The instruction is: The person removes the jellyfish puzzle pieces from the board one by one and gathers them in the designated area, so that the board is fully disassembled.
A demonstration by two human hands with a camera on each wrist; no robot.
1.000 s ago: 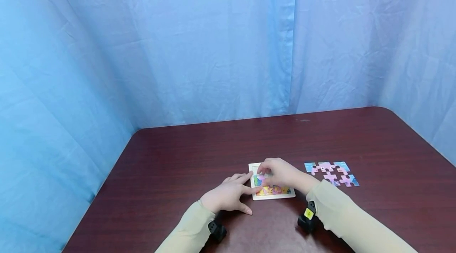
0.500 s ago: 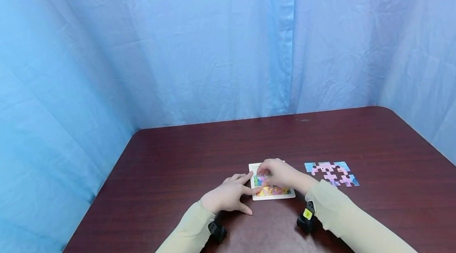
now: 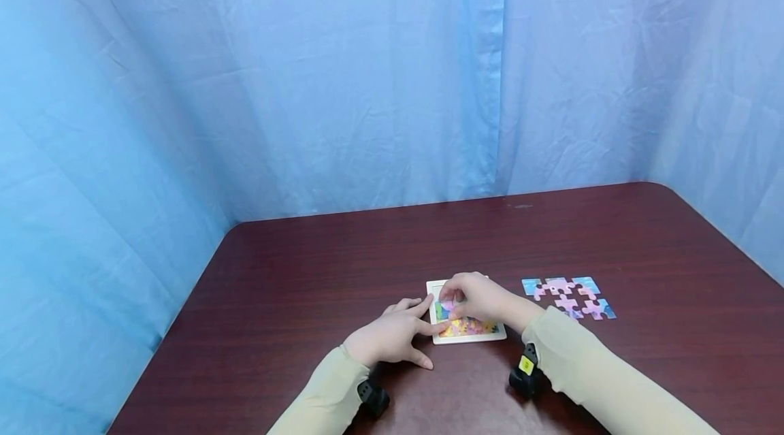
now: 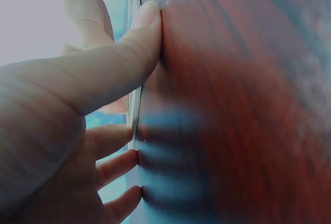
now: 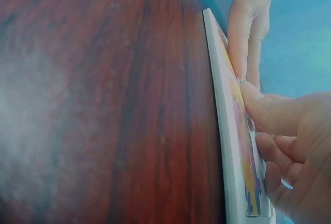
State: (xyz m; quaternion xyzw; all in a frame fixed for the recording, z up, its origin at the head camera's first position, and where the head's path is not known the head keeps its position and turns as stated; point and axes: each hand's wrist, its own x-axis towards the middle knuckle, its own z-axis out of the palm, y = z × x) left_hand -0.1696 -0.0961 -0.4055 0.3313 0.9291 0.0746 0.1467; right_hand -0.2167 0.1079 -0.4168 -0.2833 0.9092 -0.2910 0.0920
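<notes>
A small white-framed jigsaw puzzle tray [image 3: 468,340] lies on the table, its lower part filled with yellow and pink picture pieces. My left hand [image 3: 392,336] spreads its fingers at the tray's left side, one fingertip on the frame and another over the picture. Above the tray, my right hand [image 3: 480,297] pinches a pink and blue puzzle piece [image 3: 448,305] between thumb and curled fingers. In the right wrist view, the right thumb [image 5: 269,111] presses close at the picture surface, near a left fingertip. The tray's upper right is hidden under the right hand.
Several loose pink and blue puzzle pieces [image 3: 566,305] lie together to the right of the tray, near the right forearm. The dark red-brown table [image 3: 318,271] is bordered by light blue curtains [image 3: 367,81] behind and at both sides.
Almost nothing differs: both hands keep their places at the tray, and the right wrist has shifted very slightly left. The loose pieces lie as before.
</notes>
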